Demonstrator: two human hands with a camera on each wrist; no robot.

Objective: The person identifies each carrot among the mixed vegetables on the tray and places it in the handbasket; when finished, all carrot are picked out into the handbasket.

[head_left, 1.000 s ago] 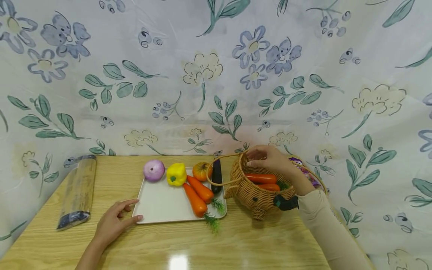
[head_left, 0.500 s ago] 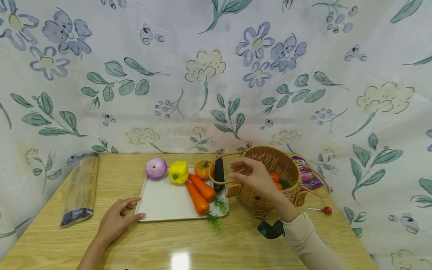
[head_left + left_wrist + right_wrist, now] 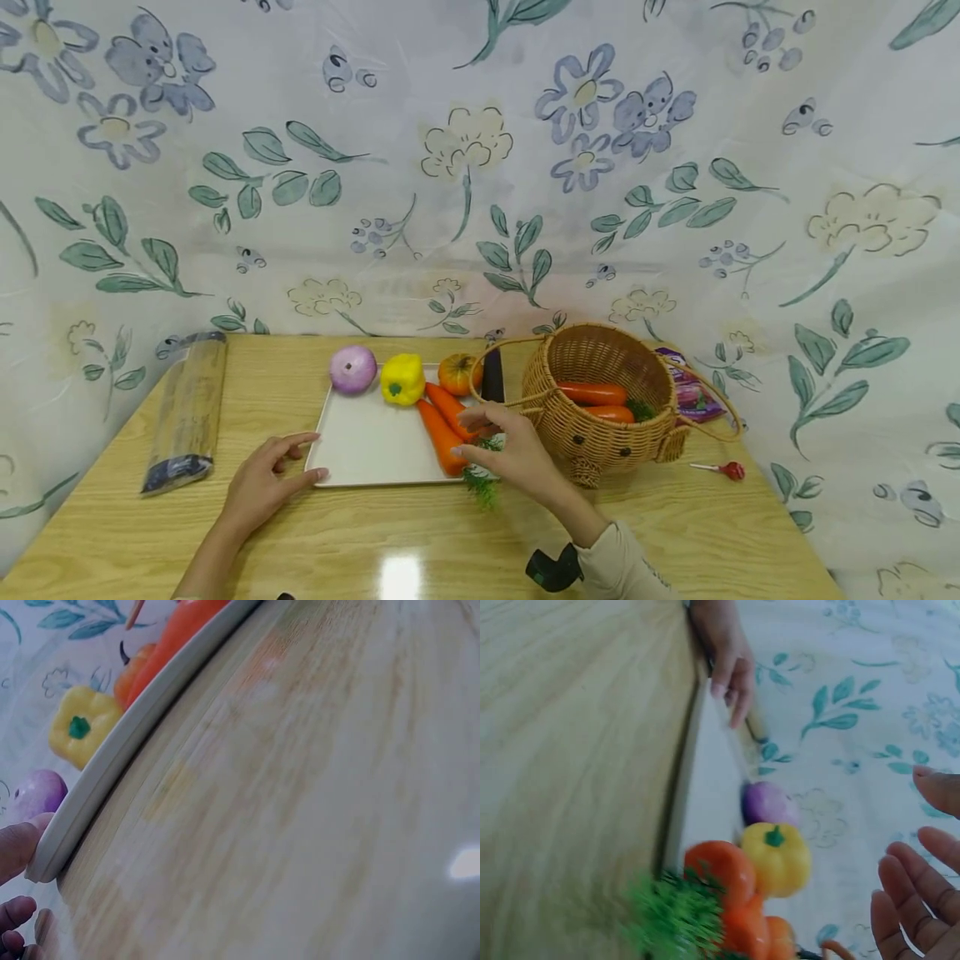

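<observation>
My left hand [image 3: 262, 483] rests at the left end of a white tray [image 3: 360, 454], thumb and fingertips touching its rim. My right hand [image 3: 517, 458] hovers over the tray's right end, fingers loosely bent and holding nothing, partly covering the leafy tops of two orange carrots [image 3: 438, 437]. Along the tray's back sit a purple onion [image 3: 353, 369], a yellow bell pepper [image 3: 402, 380], a small orange pumpkin [image 3: 456, 374] and a dark eggplant [image 3: 492, 377], its lower part hidden. In the right wrist view, spread fingers [image 3: 919, 900] stand apart from the vegetables.
Right of the tray stands a wicker basket [image 3: 555, 417] with an animal face and loop handles, two carrots [image 3: 592, 393] inside. Behind it lies a purple packet [image 3: 693, 392], and a red lollipop [image 3: 732, 471] lies to its right. A long clear-wrapped package [image 3: 185, 412] lies at far left.
My right hand has come out of the basket, empty, and moved left and nearer to the tray's carrots. The basket's inside and the lollipop now show. My left hand stays at the tray.
</observation>
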